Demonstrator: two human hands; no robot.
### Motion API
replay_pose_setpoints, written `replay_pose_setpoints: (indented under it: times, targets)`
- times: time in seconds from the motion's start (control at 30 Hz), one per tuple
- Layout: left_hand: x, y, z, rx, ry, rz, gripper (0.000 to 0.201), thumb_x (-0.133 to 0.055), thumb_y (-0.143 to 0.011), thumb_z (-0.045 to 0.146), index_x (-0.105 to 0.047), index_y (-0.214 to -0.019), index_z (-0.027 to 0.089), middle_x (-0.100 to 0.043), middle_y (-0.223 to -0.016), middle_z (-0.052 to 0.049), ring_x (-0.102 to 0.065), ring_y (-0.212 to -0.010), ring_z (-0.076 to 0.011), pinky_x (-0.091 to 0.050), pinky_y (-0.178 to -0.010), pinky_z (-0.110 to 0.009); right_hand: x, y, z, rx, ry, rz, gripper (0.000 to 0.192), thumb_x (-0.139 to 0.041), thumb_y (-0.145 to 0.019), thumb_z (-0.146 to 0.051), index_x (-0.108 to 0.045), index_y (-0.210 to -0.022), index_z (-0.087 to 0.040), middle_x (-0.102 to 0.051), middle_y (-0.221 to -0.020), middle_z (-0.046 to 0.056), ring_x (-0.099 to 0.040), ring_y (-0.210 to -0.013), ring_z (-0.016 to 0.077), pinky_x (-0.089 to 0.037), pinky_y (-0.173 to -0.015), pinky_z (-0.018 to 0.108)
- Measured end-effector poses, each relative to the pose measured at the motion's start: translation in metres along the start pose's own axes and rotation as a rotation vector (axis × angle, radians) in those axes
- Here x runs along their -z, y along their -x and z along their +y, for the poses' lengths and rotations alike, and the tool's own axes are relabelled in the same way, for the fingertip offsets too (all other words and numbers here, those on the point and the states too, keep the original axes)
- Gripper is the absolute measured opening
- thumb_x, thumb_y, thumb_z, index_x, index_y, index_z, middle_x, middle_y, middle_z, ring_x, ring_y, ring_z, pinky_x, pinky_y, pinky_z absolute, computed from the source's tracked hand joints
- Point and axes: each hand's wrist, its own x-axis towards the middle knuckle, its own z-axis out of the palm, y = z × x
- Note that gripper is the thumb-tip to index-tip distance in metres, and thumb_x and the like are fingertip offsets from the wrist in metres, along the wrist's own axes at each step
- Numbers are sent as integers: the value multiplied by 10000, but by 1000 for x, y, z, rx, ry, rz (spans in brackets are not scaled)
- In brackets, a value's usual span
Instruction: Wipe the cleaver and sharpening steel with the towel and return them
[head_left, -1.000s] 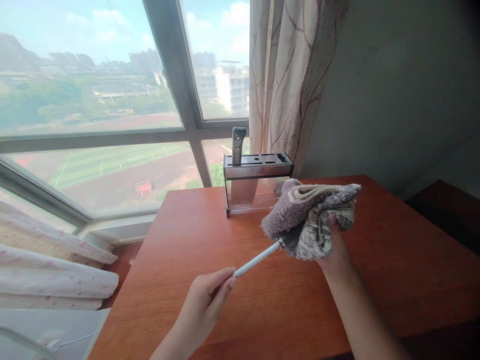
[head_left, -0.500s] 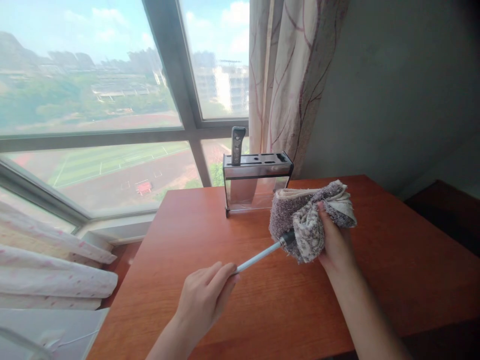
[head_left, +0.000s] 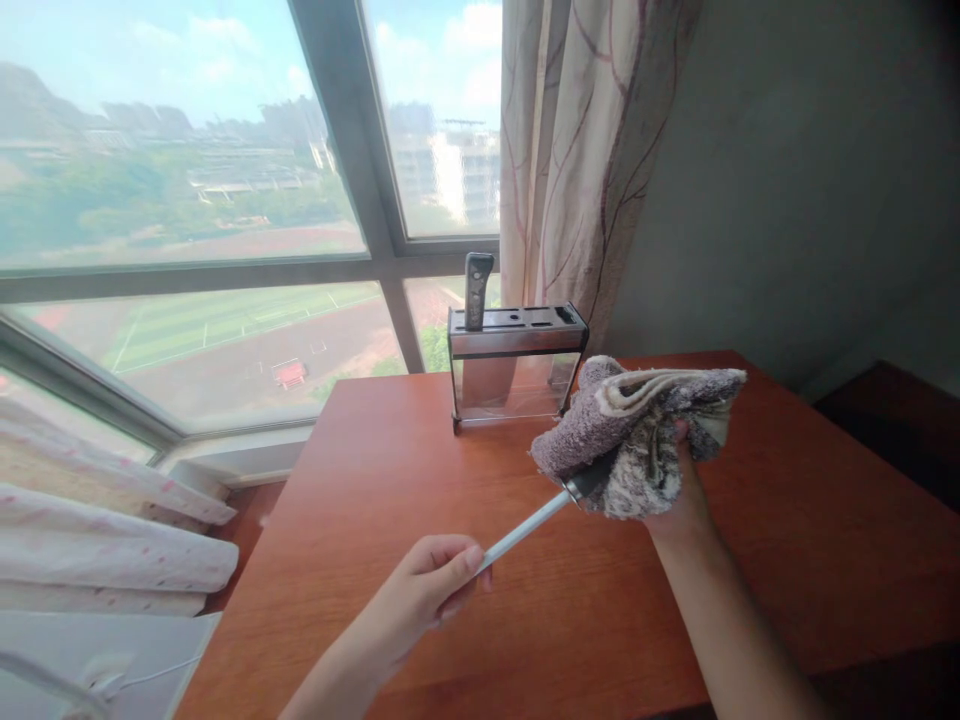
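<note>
Left hand: closed in a pinch on the end of a slim white handle, raised over the table.
Right hand: closed around a bunched grey-purple cloth, held up ahead of and to the right of the left hand.
Handle: runs from left fingertips up into the cloth folds; working end hidden, kind of tool not certain. Likely light and stiff, smooth and possibly slippery; best gripped at the bare shaft, away from the covered end, which may be sharp.
Cloth: soft, limp, fluffy; wrapped about the dark collar of the tool.
Knife block: beyond both hands, steel top, clear front. Contents: one dark-handled knife in a left slot; other slots look vacant.
</note>
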Motion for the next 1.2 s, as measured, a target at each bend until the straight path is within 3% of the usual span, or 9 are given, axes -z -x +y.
replay_pose_setpoints:
  times: [0.23, 0.33, 0.43, 0.63, 0.7, 0.83, 0.9, 1.03, 1.2]
  targets:
    - [2, 1, -2, -495, -655, 416, 183, -618, -848, 337, -704, -931, 197, -583, -697, -19, -459, -573, -121, -341, -556, -227, -17, 2, -1, 32, 9, 122, 478, -754, -755, -387, -613, -1197, -274, -670, -1228, -1, -637, -1093, 167, -536, -925, 306]
    - [1, 2, -1, -567, -723, 427, 148, -582, -875, 287, -709, -867, 212, -568, -644, -13, -463, -555, -120, -337, -553, -227, -19, 3, -2, 34, 8, 110, 488, -748, -764, -400, -604, -1214, -279, -672, -1220, -6, -639, -1077, 155, -538, -911, 284]
    - [-1, 3, -1, -429, -552, 327, 236, -568, -884, 362, -691, -793, 183, -535, -594, -9, -483, -521, -118, -346, -507, -216, -16, 4, -2, 29, -15, 50, 483, -747, -757, -423, -613, -1198, -279, -654, -1253, 0, -629, -1102, 179, -488, -1005, 350]
    - [-2, 5, 3, 19, -41, -81, 407, -528, -861, 526, -648, -843, 137, -508, -505, 23, -408, -375, -92, -323, -381, -200, -14, 2, -3, -29, -70, 23, 519, -747, -719, -498, -635, -1157, -244, -635, -1287, 43, -584, -1183, 235, -357, -1125, 444]
    - [-2, 5, 4, -14, -131, -75, 389, -489, -890, 505, -632, -847, 145, -523, -533, 18, -446, -418, -100, -342, -418, -200, -16, 3, -2, 12, -65, 38, 509, -740, -736, -477, -622, -1179, -254, -635, -1288, 28, -592, -1172, 224, -367, -1118, 436]
    - [-2, 1, -2, -322, -668, 305, 184, -561, -872, 358, -617, -888, 184, -555, -615, 18, -484, -543, -120, -343, -536, -218, -23, 4, -1, 126, -24, 134, 492, -752, -760, -372, -600, -1214, -257, -655, -1256, 15, -619, -1132, 192, -451, -1050, 385]
    - [-3, 0, -7, -449, -869, 397, 164, -528, -896, 319, -600, -821, 192, -548, -603, 19, -462, -535, -117, -316, -544, -229, -25, 4, -2, 133, -6, 168, 475, -744, -775, -351, -599, -1216, -246, -667, -1234, 24, -626, -1122, 185, -489, -1006, 366]
    - [-5, 2, -8, -492, -823, 296, 315, -419, -958, 353, -556, -730, 184, -565, -606, -4, -504, -542, -115, -343, -537, -216, -24, 3, -4, 95, -31, 108, 444, -728, -782, -385, -619, -1182, -228, -679, -1210, 38, -640, -1094, 188, -493, -997, 368]
    - [-12, 6, -3, -155, -237, 20, 406, -455, -923, 506, -589, -762, 158, -592, -492, -3, -489, -387, -95, -347, -403, -179, -14, 4, -4, -7, -57, 19, 450, -687, -753, -529, -669, -1101, -244, -705, -1150, 50, -621, -1131, 244, -463, -1023, 462]
